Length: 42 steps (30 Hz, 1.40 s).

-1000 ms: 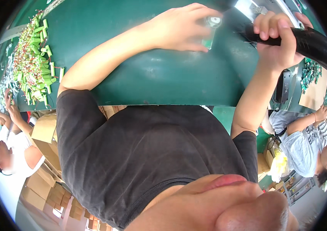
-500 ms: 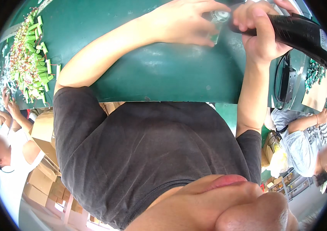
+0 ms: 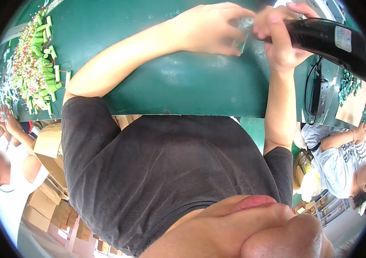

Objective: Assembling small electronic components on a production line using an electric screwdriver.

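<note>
At the far side of the green table my left hand (image 3: pixel 211 29) bends its fingers round a small pale piece with a round part and a green edge (image 3: pixel 244 26). Blur hides what exactly that piece is. Just to its right, my right hand (image 3: pixel 281 38) is closed round the narrow end of a thick black tool (image 3: pixel 316 36). The tool is curved, carries a white label, and runs off toward the right rim. Its tip, close to the small piece, is smeared and partly covered by my fingers.
A heap of green cylindrical cells with red wires (image 3: pixel 36 73) lies at the table's left. On the right are a black adapter with a cable (image 3: pixel 320 92), small green boards (image 3: pixel 350 88) and a brown cardboard sheet (image 3: pixel 353 105). Co-workers sit on both sides; cardboard boxes (image 3: pixel 43 206) stand lower left.
My right hand and the black tool have shifted slightly left, and the tool has turned so its label shows more. My left hand stays almost in place round the small piece.
</note>
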{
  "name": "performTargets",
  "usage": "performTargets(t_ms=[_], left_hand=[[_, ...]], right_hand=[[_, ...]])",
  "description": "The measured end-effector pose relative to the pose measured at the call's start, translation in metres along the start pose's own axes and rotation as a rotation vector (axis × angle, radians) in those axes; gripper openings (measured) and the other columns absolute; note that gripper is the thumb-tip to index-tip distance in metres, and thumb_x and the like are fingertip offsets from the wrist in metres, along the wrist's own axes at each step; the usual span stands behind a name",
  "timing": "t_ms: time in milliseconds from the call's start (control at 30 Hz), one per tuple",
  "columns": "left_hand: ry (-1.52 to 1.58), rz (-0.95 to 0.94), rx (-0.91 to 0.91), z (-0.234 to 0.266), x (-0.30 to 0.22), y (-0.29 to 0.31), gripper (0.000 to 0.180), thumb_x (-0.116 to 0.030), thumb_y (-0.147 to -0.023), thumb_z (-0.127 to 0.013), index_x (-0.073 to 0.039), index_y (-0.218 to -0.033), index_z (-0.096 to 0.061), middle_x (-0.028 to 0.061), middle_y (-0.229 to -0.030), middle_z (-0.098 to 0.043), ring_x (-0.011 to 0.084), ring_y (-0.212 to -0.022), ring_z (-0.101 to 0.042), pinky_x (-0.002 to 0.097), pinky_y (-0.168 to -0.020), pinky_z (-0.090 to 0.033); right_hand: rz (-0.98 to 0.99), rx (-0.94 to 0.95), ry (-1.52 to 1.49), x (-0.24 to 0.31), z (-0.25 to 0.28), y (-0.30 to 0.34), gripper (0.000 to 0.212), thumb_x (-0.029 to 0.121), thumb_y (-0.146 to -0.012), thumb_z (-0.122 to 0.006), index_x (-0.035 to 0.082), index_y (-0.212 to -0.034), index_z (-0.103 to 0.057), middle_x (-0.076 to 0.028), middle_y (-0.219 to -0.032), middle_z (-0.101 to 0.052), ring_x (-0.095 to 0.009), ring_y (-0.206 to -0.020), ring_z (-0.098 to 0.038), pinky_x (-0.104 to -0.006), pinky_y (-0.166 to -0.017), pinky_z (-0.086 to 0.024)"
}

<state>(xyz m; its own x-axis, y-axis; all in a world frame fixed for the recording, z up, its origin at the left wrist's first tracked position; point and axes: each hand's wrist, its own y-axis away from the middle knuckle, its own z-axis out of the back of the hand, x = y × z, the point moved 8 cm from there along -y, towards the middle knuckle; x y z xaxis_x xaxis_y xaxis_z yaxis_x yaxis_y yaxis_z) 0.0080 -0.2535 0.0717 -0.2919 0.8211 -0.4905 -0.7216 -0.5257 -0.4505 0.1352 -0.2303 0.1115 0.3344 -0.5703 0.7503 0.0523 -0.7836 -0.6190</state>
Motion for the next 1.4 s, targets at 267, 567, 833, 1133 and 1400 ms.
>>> performTargets(t_ms=[267, 567, 833, 1133, 1400], left_hand=[[-0.109, 0.092, 0.037, 0.018, 0.007, -0.013, 0.027, -0.024, -0.074, -0.084, -0.007, -0.090, -0.069, 0.0134, -0.140, -0.059, 0.0348, -0.120, -0.063, 0.0434, -0.100, -0.054], [-0.334, 0.445, -0.126, 0.136, 0.209, -0.051, 0.044, -0.025, -0.075, -0.076, -0.003, -0.109, -0.059, 0.0197, -0.112, -0.062, 0.0398, -0.105, -0.062, 0.0450, -0.091, -0.052], [-0.460, 0.304, -0.256, 0.111, 0.276, -0.136, 0.048, -0.025, -0.083, -0.069, -0.002, -0.124, -0.059, 0.0250, -0.128, -0.058, 0.0417, -0.126, -0.053, 0.0460, -0.109, -0.043], [-0.622, 0.504, -0.377, 0.101, 0.246, -0.125, 0.022, -0.017, -0.081, -0.068, -0.004, -0.097, -0.060, 0.0198, -0.100, -0.063, 0.0432, -0.099, -0.062, 0.0528, -0.085, -0.051], [-0.325, 0.060, -0.258, 0.085, 0.049, -0.053, 0.025, -0.001, -0.073, -0.059, -0.003, -0.097, -0.058, 0.0176, -0.102, -0.057, 0.0387, -0.086, -0.060, 0.0439, -0.078, -0.052]], right_hand=[[0.007, 0.002, -0.144, 0.024, 0.006, -0.015, 0.046, -0.012, -0.092, -0.058, 0.000, -0.129, -0.035, -0.009, -0.065, -0.060, -0.016, -0.053, -0.056, -0.0296, -0.052, -0.048], [-0.191, -0.024, 0.089, -0.010, -0.010, -0.005, 0.051, -0.008, -0.088, -0.069, -0.001, -0.134, -0.048, -0.001, -0.068, -0.061, -0.009, -0.056, -0.057, -0.0254, -0.054, -0.046], [-0.220, 0.095, 0.105, -0.014, -0.011, 0.001, 0.066, 0.001, -0.085, -0.078, 0.006, -0.142, -0.047, -0.002, -0.100, -0.069, -0.006, -0.083, -0.064, -0.0233, -0.075, -0.052], [-0.184, 0.026, 0.128, -0.018, 0.004, 0.007, 0.057, 0.003, -0.083, -0.080, 0.003, -0.133, -0.053, -0.005, -0.101, -0.069, -0.010, -0.085, -0.065, -0.0275, -0.077, -0.054], [0.195, -0.163, 0.010, 0.068, 0.042, -0.031, 0.057, -0.002, -0.094, -0.055, 0.003, -0.145, -0.032, -0.008, -0.065, -0.051, -0.018, -0.047, -0.047, -0.0382, -0.046, -0.047]])
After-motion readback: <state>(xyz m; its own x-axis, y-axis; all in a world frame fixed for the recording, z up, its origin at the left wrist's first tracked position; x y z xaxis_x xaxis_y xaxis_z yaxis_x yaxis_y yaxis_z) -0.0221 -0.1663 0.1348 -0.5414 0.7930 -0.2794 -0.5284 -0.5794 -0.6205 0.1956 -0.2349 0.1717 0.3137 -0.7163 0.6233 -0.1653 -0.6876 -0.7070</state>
